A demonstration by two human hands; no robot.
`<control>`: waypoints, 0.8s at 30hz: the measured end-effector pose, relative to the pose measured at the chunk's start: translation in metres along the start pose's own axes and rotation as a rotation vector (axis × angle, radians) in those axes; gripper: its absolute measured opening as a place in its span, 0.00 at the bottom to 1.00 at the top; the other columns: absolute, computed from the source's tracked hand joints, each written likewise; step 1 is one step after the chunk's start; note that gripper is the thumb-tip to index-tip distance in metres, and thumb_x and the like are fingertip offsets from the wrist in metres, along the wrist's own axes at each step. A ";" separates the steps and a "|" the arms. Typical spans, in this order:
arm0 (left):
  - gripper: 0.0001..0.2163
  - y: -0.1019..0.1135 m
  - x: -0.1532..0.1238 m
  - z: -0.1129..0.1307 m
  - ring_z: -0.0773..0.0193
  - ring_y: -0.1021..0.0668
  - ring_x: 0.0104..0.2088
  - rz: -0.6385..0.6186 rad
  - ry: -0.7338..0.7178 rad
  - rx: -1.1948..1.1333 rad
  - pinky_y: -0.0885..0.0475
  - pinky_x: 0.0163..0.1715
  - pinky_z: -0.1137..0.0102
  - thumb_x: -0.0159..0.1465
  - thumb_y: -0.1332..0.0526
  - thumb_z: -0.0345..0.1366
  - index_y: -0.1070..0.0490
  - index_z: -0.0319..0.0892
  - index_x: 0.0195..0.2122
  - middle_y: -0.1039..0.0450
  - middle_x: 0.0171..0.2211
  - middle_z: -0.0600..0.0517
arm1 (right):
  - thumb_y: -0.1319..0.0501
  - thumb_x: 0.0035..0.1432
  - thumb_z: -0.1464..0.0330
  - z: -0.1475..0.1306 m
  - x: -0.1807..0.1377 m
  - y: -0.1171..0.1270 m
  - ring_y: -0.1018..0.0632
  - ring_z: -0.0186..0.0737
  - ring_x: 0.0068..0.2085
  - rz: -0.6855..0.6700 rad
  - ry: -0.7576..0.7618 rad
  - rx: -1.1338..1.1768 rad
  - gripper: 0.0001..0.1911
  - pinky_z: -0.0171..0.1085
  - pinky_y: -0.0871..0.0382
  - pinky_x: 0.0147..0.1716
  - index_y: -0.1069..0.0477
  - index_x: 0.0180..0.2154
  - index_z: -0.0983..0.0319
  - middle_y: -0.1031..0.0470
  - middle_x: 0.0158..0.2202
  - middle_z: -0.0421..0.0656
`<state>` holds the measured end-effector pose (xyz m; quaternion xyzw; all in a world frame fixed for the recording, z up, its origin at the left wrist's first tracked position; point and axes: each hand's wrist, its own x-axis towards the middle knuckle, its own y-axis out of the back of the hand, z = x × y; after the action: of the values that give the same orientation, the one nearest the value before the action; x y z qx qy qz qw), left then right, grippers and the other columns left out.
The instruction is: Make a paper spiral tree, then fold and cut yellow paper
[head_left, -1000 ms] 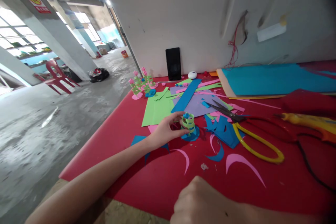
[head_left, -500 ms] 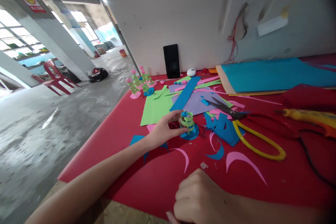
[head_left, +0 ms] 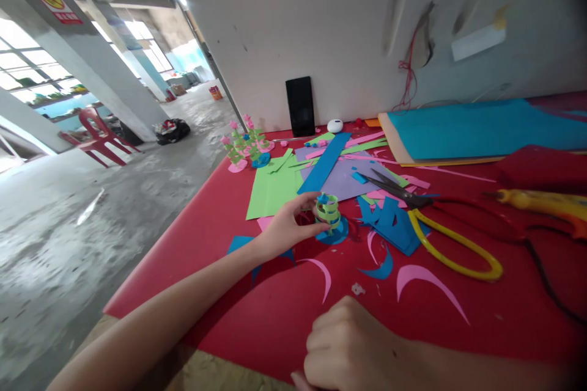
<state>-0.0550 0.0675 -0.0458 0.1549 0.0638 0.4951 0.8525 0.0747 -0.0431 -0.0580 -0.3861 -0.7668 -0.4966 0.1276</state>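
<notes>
My left hand [head_left: 293,227] is closed around the side of a small paper spiral tree [head_left: 327,209], thumb at its lower front and fingers behind. Green paper coils upward to a blue paper piece on top, and the tree stands upright on a blue paper disc [head_left: 338,232] on the table. Close to the front edge my right hand [head_left: 343,342] is curled into a fist, back of the hand up; what it holds, if anything, is hidden. Between the hands lie pink and blue curved paper offcuts [head_left: 433,281].
Scissors [head_left: 413,198] with red and yellow handles lie right of the tree, near a yellow hot glue gun [head_left: 541,204]. Several similar paper trees [head_left: 247,143] stand at the table's left edge. A black phone [head_left: 300,107] leans on the wall. Blue sheets [head_left: 477,128] lie back right.
</notes>
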 end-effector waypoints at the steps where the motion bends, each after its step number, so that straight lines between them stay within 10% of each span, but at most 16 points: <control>1: 0.25 0.000 0.000 0.000 0.56 0.28 0.42 0.002 0.001 0.003 0.34 0.45 0.61 0.52 0.36 0.35 0.41 0.37 0.50 0.30 0.40 0.45 | 0.43 0.46 0.73 0.000 0.000 0.000 0.48 0.26 0.17 -0.004 0.001 -0.008 0.16 0.31 0.58 0.16 0.46 0.12 0.65 0.43 0.11 0.34; 24: 0.24 0.000 0.000 -0.001 0.56 0.27 0.41 0.007 -0.010 -0.011 0.34 0.45 0.61 0.52 0.36 0.35 0.40 0.37 0.50 0.31 0.36 0.46 | 0.47 0.47 0.74 0.002 -0.002 -0.005 0.49 0.26 0.17 0.046 -0.055 0.090 0.16 0.31 0.57 0.16 0.48 0.12 0.66 0.47 0.11 0.35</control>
<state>-0.0552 0.0677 -0.0466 0.1527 0.0564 0.4975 0.8520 0.0729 -0.0433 -0.0630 -0.4111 -0.7825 -0.4477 0.1350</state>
